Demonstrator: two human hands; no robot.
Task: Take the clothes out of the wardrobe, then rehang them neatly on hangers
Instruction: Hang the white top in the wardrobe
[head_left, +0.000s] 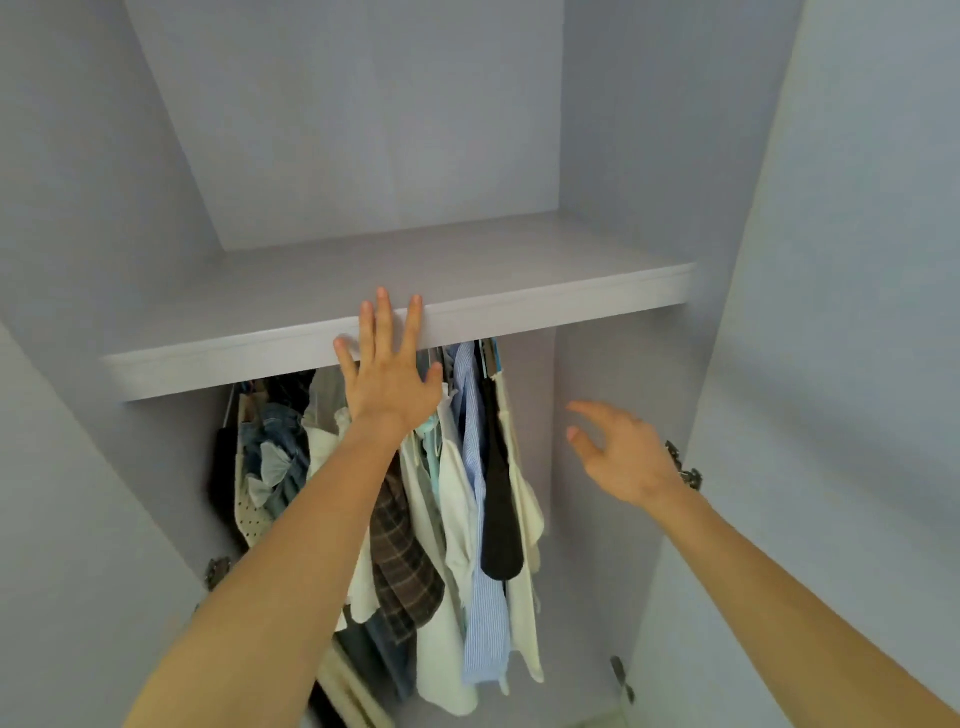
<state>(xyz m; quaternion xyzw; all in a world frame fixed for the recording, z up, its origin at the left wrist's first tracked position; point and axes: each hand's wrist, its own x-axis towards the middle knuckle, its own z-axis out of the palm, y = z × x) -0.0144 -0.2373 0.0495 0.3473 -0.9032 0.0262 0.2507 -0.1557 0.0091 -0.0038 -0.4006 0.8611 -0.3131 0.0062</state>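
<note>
Hanging clothes (474, 447) beneath a pale grey shelf (545, 306) inside the open wardrobe (363, 130).

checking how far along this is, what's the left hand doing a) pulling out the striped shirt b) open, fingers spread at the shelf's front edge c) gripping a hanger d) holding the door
b: the left hand is open, fingers spread over the front edge of the shelf, holding nothing.

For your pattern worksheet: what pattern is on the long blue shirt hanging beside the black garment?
Fine blue-and-white stripes on the long blue shirt; head view.
</note>
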